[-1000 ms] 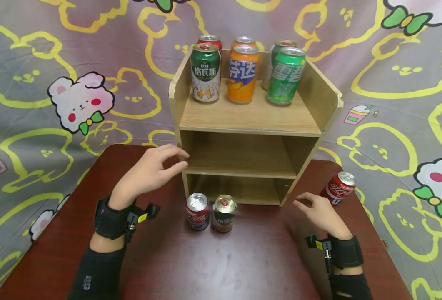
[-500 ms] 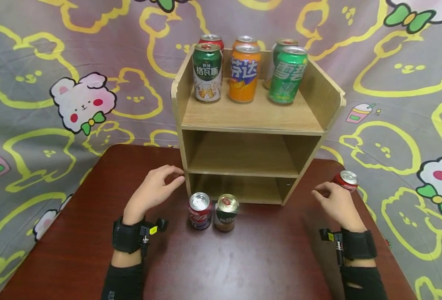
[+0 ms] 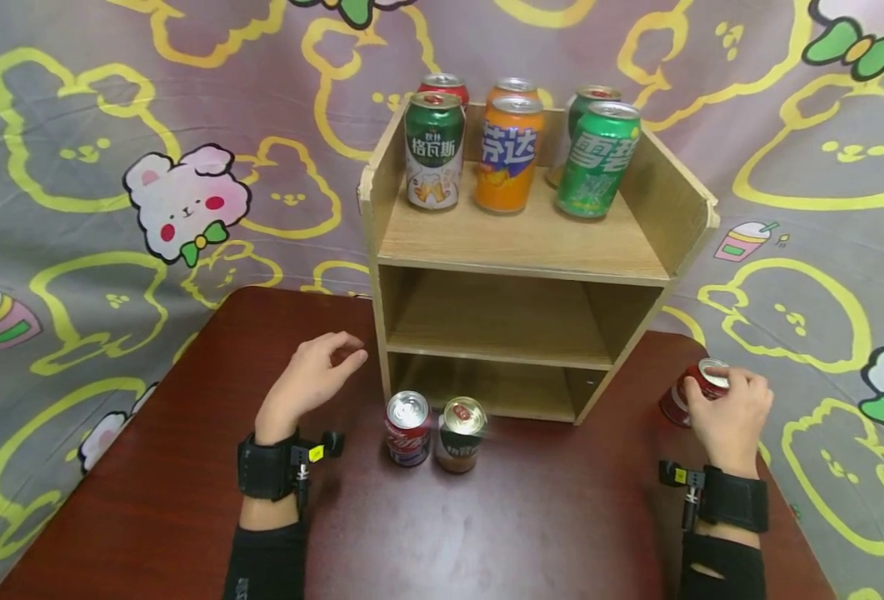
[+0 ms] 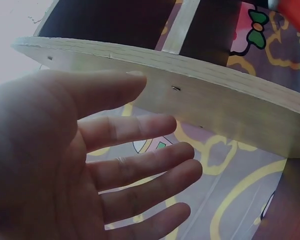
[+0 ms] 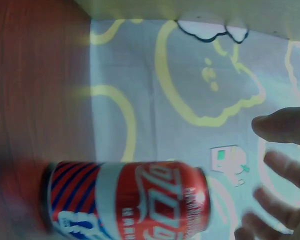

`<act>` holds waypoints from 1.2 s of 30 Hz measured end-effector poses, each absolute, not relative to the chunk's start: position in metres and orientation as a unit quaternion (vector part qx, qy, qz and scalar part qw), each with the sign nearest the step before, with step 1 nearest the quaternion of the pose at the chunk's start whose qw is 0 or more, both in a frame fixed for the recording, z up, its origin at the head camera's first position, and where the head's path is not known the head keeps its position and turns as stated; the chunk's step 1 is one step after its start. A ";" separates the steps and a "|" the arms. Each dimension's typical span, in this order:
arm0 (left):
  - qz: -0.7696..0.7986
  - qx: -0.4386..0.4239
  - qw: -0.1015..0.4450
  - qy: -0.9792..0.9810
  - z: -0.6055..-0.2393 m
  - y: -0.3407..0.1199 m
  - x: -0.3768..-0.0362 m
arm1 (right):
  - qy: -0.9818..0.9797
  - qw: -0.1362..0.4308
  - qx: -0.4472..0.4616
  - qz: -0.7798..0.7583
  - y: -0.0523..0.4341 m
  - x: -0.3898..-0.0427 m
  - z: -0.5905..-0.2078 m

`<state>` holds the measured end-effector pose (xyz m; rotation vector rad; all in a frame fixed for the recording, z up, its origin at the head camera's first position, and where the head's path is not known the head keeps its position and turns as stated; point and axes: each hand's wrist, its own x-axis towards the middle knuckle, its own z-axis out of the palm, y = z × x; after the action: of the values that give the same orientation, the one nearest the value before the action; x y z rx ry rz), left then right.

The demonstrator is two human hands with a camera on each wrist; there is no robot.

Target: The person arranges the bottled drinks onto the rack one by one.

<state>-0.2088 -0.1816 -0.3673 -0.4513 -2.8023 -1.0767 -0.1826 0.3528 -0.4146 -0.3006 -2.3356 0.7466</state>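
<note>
Reached out to the red can [image 3: 687,393] at the table's [image 3: 149,467] far right edge since a moment ago: right hand [image 3: 730,410] now over its top, fingers draped across the rim, though the right wrist view shows the fingers [image 5: 285,127] spread beside the can [image 5: 127,200], so cannot tell whether truly gripped. Lowered and drawn back too: left hand [image 3: 314,379], now hovering just left of the wooden shelf [image 3: 524,242], fingers [image 4: 140,127] relaxed and loosely spread, holding nothing. Standing untouched between the hands, in front of the shelf's lowest opening: a second red can [image 3: 408,428] and a dark can [image 3: 460,433], touching. Up on top: six cans in two rows, green-white [image 3: 434,150], orange [image 3: 508,155], green [image 3: 596,158] in front.
</note>
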 end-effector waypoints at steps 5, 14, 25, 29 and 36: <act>-0.356 -0.145 0.059 -0.921 -0.366 -0.185 -0.208 | -0.896 0.260 -0.181 0.310 0.360 -0.195 -0.429; -0.355 -0.140 0.053 -0.923 -0.369 -0.189 -0.209 | -0.831 0.253 -0.269 0.416 0.363 -0.216 -0.466; -0.357 -0.137 0.054 -0.922 -0.374 -0.188 -0.211 | -0.796 0.285 -0.318 0.428 0.377 -0.221 -0.470; -0.360 -0.136 0.051 -0.922 -0.373 -0.186 -0.212 | -0.793 0.257 -0.324 0.447 0.381 -0.219 -0.467; -0.357 -0.130 0.050 -0.924 -0.373 -0.187 -0.213 | -0.813 0.196 -0.316 0.448 0.387 -0.221 -0.462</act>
<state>-0.2130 -0.1869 -0.3734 -0.3962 -2.8131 -1.0871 -0.2206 0.3870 -0.4624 -0.8850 -2.2785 1.2551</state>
